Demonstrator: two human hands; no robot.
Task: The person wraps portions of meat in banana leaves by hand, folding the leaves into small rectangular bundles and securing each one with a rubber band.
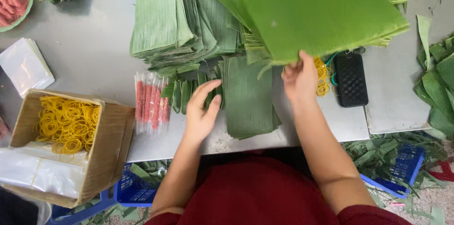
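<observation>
My right hand (300, 77) pinches the near edge of a large bright green leaf sheet (321, 9) and lifts it above the table. My left hand (202, 109) hovers with fingers apart over narrow folded leaf strips (182, 93), next to a flat stack of dark green leaf pieces (247, 99) at the table's front. A tall pile of cut leaf squares (179, 21) lies behind them.
A cardboard box of yellow rubber bands (68, 123) sits at the left, a clear pack of pink sausages (150, 102) beside it. A black phone (351, 79) and loose yellow bands (322, 76) lie right. Blue crates (397, 170) with leaf scraps stand below the table.
</observation>
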